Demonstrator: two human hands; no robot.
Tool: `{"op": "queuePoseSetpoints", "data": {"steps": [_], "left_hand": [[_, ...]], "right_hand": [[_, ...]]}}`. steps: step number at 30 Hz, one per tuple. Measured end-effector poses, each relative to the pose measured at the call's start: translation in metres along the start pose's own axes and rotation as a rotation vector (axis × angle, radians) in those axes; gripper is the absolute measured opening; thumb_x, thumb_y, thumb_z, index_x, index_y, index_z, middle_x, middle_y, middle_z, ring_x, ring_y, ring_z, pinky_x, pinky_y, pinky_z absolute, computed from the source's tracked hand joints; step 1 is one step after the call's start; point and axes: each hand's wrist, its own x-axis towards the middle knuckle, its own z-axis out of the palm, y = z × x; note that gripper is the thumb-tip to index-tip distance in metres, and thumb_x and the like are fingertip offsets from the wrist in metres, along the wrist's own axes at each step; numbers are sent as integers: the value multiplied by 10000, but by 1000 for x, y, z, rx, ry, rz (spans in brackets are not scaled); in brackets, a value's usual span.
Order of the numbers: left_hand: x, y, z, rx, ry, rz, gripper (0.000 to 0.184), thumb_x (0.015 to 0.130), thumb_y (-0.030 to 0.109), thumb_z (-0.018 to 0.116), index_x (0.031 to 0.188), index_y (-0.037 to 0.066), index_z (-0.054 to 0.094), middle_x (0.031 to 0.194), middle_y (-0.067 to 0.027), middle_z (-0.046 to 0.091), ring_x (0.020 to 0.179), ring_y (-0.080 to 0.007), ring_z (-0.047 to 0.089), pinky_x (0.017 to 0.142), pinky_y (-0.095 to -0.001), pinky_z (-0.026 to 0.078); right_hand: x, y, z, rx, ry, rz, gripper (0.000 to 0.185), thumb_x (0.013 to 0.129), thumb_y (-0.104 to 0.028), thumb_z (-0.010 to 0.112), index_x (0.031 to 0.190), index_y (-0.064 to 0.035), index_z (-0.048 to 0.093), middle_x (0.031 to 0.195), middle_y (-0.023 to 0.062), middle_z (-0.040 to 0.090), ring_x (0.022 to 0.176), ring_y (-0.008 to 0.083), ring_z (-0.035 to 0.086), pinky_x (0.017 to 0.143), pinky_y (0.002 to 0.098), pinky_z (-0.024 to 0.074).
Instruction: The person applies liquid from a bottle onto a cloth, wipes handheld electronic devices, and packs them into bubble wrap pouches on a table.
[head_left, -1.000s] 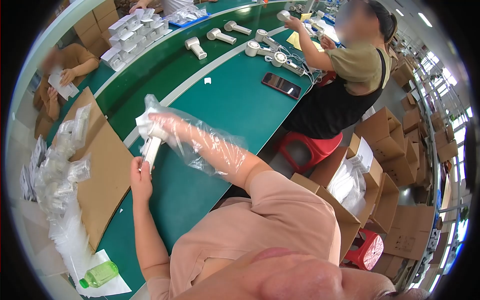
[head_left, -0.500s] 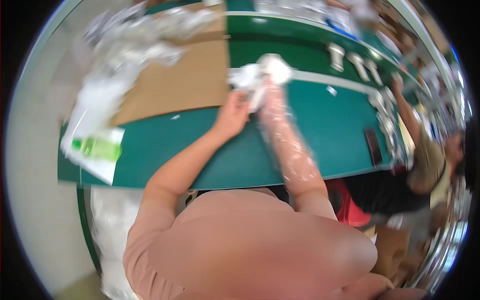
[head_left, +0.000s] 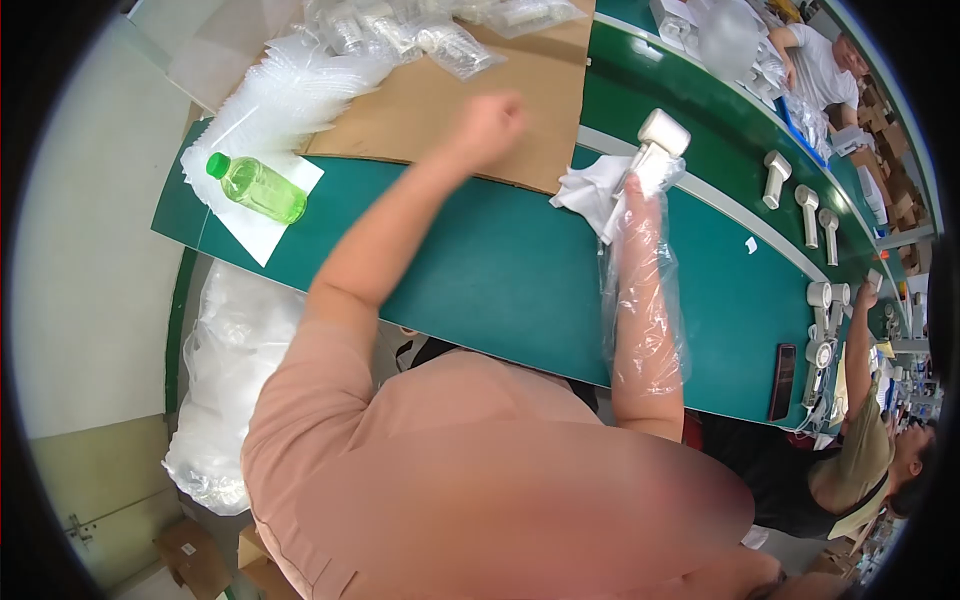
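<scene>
My right hand [head_left: 641, 190], its forearm loosely covered by a clear plastic bag [head_left: 645, 290], is closed on a white handheld device [head_left: 664, 132] with a round head. A white cloth [head_left: 594, 190] hangs beside that hand, partly bunched against the device's handle; the fingers are mostly hidden. Over the cardboard sheet [head_left: 430, 125], my left hand [head_left: 490, 128] is smeared by motion. It looks curled, but its fingers are not distinct and nothing shows in it.
Clear plastic bags [head_left: 455, 48] and a fan of white sleeves [head_left: 285, 95] cover the left side, near a green bottle [head_left: 262, 190]. Similar devices [head_left: 807, 212] lie on the green conveyor at right. A phone [head_left: 782, 381] rests near a co-worker [head_left: 850, 450].
My left hand has moved from the white cloth up and left over the cardboard. My right hand still holds the device and cloth. The view has shifted, so the table appears further right.
</scene>
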Motion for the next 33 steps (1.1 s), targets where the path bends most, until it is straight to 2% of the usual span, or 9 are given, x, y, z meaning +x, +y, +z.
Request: {"op": "queuePoseSetpoints", "data": {"steps": [2, 6, 10, 15, 20, 24, 27, 31, 33], "left_hand": [[17, -24, -45, 455, 65, -119, 104, 761, 116, 534, 801, 61, 613, 866, -159, 607, 787, -339, 584, 677, -442, 476], [22, -79, -99, 1167, 7, -74, 151, 735, 132, 553, 844, 86, 647, 1024, -107, 537, 993, -268, 496, 794, -384, 411], [12, -97, -117, 1316, -77, -82, 163, 750, 161, 537, 846, 107, 658, 1073, -71, 494, 1030, -234, 436, 823, -360, 351], [21, -127, -119, 1418, -129, 261, 190, 765, 189, 510, 847, 126, 669, 1127, -40, 480, 1071, -215, 395, 836, -363, 323], [36, -117, -123, 1578, -344, 62, 258, 791, 234, 502, 956, 131, 672, 1194, -53, 461, 1114, -210, 371, 868, -379, 305], [50, -46, -105, 1362, -38, 168, 177, 775, 159, 500, 899, 129, 623, 1012, -35, 502, 1039, -204, 441, 810, -361, 340], [40, -7, -71, 830, 82, 350, 163, 811, 163, 474, 899, 56, 560, 881, -128, 545, 821, -329, 543, 702, -453, 417], [14, 12, -23, 411, -536, 11, 270, 818, 276, 566, 817, 6, 562, 841, -190, 578, 818, -360, 544, 716, -430, 428], [13, 2, -22, 463, -536, -8, 288, 806, 282, 579, 843, -3, 562, 876, -206, 580, 862, -372, 540, 742, -432, 434]], "right_hand": [[5, 4, -4, 18, 23, 31, 392, 858, -221, 571, 1142, 33, 477, 982, 79, 554, 849, 147, 533, 745, 277, 435], [-1, -8, 1, 12, 65, 42, 416, 851, -228, 580, 1145, 46, 473, 985, 86, 557, 857, 158, 539, 752, 280, 432], [-6, -17, 5, -19, 11, 49, 435, 848, -231, 582, 1159, 50, 468, 996, 95, 559, 870, 165, 542, 760, 295, 433], [-1, -9, 2, -15, 55, 84, 442, 846, -248, 584, 1155, 49, 474, 990, 99, 565, 863, 168, 547, 762, 300, 436], [3, -5, -5, 13, 46, 93, 405, 831, -262, 604, 1099, 30, 520, 935, 78, 584, 813, 149, 551, 721, 296, 440], [-1, -12, 1, 31, 77, 76, 415, 829, -243, 609, 1094, 58, 503, 925, 97, 581, 790, 154, 556, 698, 282, 447], [1, -7, -4, 112, 12, 97, 433, 831, -238, 607, 1117, 64, 483, 943, 105, 576, 795, 162, 561, 694, 286, 457], [-6, -20, 2, 106, 34, 172, 435, 836, -248, 603, 1129, 50, 483, 948, 103, 572, 807, 162, 561, 694, 293, 460], [-7, -23, 2, 75, 19, 141, 432, 839, -254, 598, 1131, 43, 484, 955, 99, 570, 826, 164, 557, 703, 288, 455]]}}
